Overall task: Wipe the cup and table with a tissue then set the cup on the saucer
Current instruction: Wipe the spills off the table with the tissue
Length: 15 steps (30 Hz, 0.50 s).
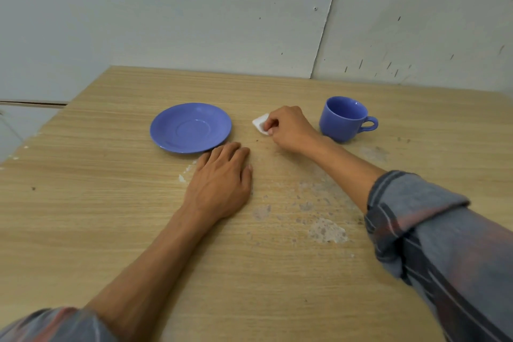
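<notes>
A plain, bare room, and not a polished one, more a back room or simple home corner than any kitchen or lab. The desk (116, 203) is pale wood-grain laminate, worn through in chalky grey patches (327, 230) near the middle. Behind it, pale painted wall panels (194, 14) meet at a rough seam (327, 16), pocked with small dark marks. A blue saucer (191, 128) and matching cup (344, 118) hint at domestic use.
</notes>
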### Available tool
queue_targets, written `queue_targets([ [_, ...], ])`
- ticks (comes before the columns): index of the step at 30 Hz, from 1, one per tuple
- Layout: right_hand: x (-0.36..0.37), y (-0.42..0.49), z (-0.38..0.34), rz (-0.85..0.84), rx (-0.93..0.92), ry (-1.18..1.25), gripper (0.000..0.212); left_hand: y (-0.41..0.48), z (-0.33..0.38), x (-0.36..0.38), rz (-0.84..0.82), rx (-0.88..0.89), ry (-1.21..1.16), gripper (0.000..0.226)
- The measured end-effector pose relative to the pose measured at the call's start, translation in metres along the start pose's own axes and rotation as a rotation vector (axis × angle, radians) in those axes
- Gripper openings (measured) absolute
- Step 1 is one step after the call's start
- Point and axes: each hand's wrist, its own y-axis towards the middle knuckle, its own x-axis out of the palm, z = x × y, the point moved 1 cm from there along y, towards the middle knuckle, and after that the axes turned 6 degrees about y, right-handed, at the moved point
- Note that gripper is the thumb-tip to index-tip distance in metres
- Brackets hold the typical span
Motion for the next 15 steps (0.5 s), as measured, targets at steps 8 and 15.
queue_targets([
  [8, 0.011, 0.005, -0.014, -0.033, -0.057, 0.031, 0.022, -0.001, 0.001, -0.002, 0.013, 0.003, -0.013, 0.044],
  [15, 0.011, 0.002, -0.014, -0.001, -0.047, 0.025, 0.021, -0.001, 0.0, -0.002, 0.013, 0.005, -0.021, 0.045],
])
